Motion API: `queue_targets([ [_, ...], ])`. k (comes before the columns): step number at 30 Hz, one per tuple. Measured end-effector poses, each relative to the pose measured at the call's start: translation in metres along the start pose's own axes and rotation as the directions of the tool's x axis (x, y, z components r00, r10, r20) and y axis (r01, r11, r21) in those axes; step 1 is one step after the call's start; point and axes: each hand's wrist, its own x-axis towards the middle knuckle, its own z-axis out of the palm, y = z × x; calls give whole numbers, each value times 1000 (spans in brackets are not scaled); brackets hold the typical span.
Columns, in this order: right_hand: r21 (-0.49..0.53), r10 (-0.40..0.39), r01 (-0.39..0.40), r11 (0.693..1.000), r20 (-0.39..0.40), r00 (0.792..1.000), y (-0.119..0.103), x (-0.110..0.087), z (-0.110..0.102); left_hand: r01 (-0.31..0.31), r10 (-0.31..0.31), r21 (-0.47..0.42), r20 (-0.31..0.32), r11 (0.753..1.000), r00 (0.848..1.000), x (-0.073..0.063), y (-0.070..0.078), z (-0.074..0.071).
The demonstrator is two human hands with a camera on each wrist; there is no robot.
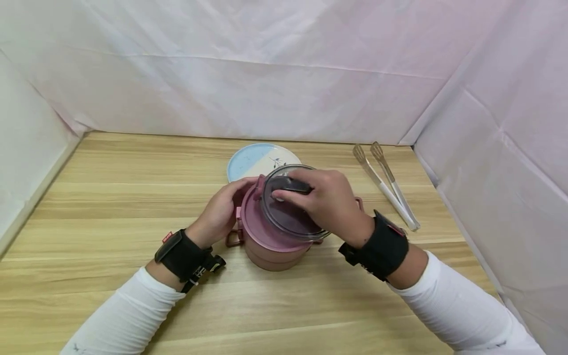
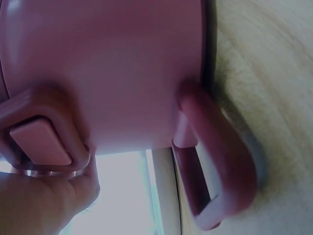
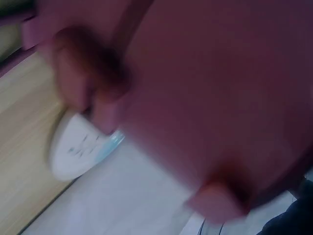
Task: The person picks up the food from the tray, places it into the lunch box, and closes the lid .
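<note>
A pink pot (image 1: 275,256) with side handles and clips stands mid-table in the head view. My left hand (image 1: 218,214) holds the pot's left side near a clip, its fingers curving toward the far side. In the left wrist view the pot's wall, a clip (image 2: 41,142) and a loop handle (image 2: 220,156) show up close. My right hand (image 1: 330,199) grips the black handle (image 1: 290,185) of a round glass lid (image 1: 284,217). That lid is tilted over the pot's top and covers part of it. Blurred pink surfaces of the pot (image 3: 210,88) fill the right wrist view.
A blue and white plate (image 1: 248,160) with a plant pattern lies behind the pot, partly hidden. Metal tongs with white handles (image 1: 392,197) lie spread at the right. White cloth (image 1: 266,98) walls border the back and sides of the wooden table (image 1: 133,197).
</note>
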Motion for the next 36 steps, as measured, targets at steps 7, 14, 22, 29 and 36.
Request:
queue_targets([
  [7,-18,-29,29,999,14,999,-11,4,15,12,-12,-37,-11,999,1000,3,0,3],
  [14,-84,-9,11,996,20,1000,-14,3,20,22,-23,21,4,1000,1000,4,-4,2],
  [22,-114,12,-11,993,4,1000,-21,1,25,29,-30,25,28,999,999,3,-7,3],
  [29,-97,9,-9,995,4,1000,-20,3,26,14,-15,31,40,999,999,5,-8,1],
  [36,-63,-10,11,998,16,1000,-16,7,27,2,-2,3,46,1000,999,7,-11,-1],
])
